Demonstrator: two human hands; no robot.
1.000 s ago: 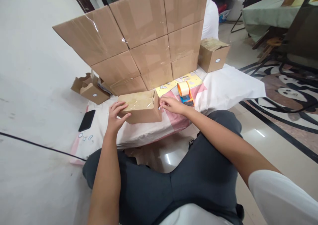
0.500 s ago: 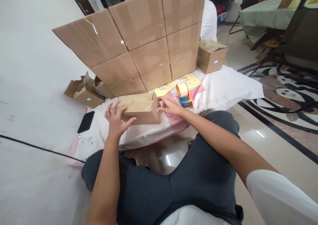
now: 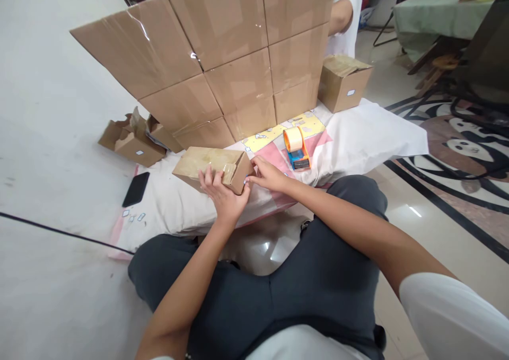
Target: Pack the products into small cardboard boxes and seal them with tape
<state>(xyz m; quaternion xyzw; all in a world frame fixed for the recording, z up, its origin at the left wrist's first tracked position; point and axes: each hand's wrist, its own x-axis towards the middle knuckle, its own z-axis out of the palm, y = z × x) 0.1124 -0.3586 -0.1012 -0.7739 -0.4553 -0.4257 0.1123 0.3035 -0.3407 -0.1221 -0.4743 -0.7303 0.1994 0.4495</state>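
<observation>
A taped cardboard box (image 3: 210, 158) lies on the cloth-covered surface in front of me, turned slightly so its right end faces me. My left hand (image 3: 226, 195) grips its near right part, fingers over the top edge and thumb by the end face. At that same end, my right hand (image 3: 268, 174) has thumb and index finger close together against the cardboard. Between those fingertips shows a tiny white and blue patch, which looks like a small label; most of it is hidden. To the right stands an orange and blue tape dispenser (image 3: 296, 148).
A tall wall of taped cartons (image 3: 238, 58) rises behind the box. A labelled carton (image 3: 345, 84) stands at right, an open-topped one (image 3: 135, 140) at left. A black phone (image 3: 135, 189) lies by the left edge. Another person's arm (image 3: 341, 18) shows behind the cartons.
My left hand has moved right along the box and now grips its near right corner. The box has turned a little. Another person's arm has come into view behind the carton wall.
</observation>
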